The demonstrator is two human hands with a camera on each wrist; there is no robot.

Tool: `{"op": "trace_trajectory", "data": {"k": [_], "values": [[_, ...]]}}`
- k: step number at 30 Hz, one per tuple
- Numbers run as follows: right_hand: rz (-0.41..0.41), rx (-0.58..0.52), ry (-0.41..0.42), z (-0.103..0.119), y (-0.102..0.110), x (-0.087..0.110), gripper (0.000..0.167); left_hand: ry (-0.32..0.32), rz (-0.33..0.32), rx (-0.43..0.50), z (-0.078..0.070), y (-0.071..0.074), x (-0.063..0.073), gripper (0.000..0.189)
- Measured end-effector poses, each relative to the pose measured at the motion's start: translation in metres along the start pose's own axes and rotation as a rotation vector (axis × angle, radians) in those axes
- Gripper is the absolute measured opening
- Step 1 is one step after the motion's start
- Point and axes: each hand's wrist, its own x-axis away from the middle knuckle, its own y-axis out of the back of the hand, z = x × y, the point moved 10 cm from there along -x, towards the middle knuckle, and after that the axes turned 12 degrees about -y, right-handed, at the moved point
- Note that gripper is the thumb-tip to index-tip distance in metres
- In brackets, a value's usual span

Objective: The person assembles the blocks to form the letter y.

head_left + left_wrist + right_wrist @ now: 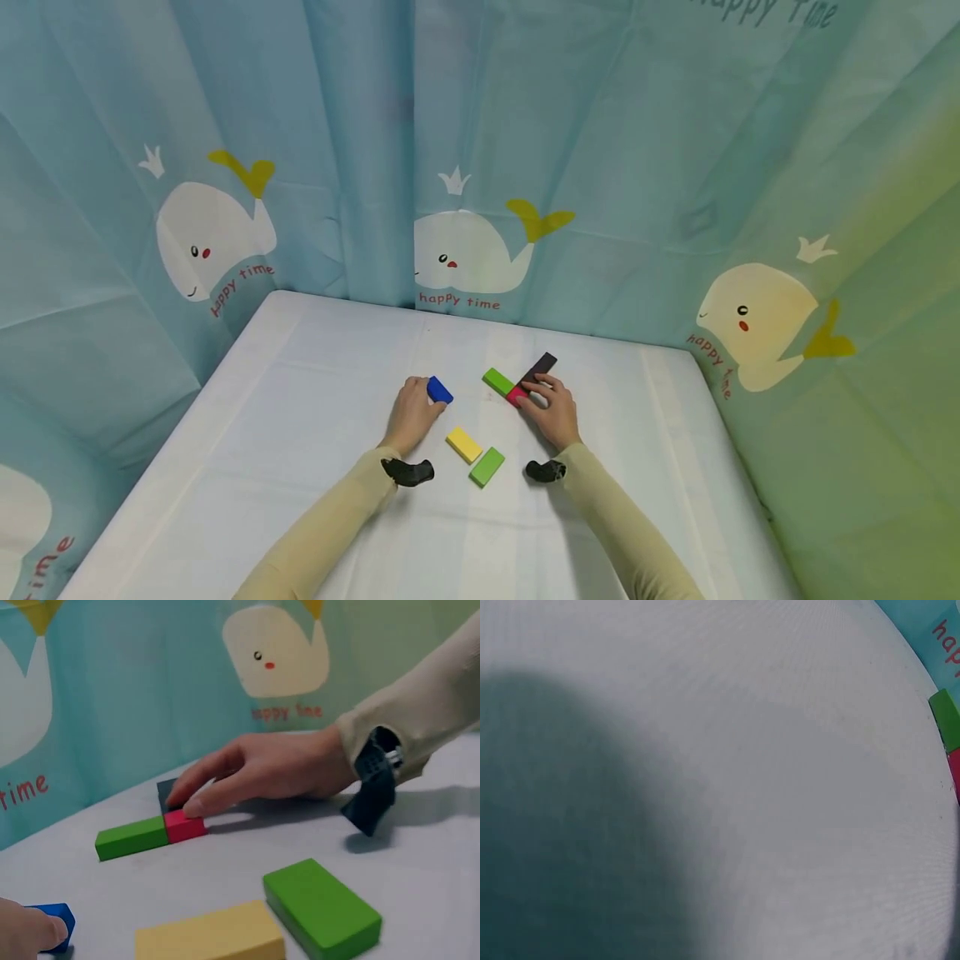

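Note:
My left hand [414, 414] grips a blue block [439, 390] between thumb and fingers, at the left of the group; the left wrist view catches only part of both. Across from it, my right hand [553, 411] pinches a small red block [515, 395], thumb on the near side and a fingertip by the black block. A long green block [497, 381] meets the red one end to end. The black block [540, 367] runs off from the red corner at an angle, partly hidden by the fingers. In the right wrist view, the hand itself is out of sight.
Nearer the body, a yellow block [464, 445] and a wider light green block [487, 467] lie on the white table [337, 358], between the forearms. A blue curtain [360, 150] printed with whales hangs behind the table's far edge. Black straps circle both wrists.

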Motion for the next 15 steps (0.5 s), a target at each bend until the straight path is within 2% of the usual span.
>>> {"op": "trace_trajectory", "data": {"k": [9,12,15], "values": [[-0.004,0.002,0.019,-0.001,0.001,0.000,0.038,0.063,0.005,0.041,0.009,-0.013,-0.028,0.053],[-0.007,0.003,0.026,0.000,0.001,0.000,0.039,0.063,-0.018,0.053,0.007,-0.013,-0.034,0.053],[-0.008,0.000,0.024,0.000,0.001,0.000,0.037,0.037,-0.029,0.048,0.002,-0.014,-0.038,0.050]]}}
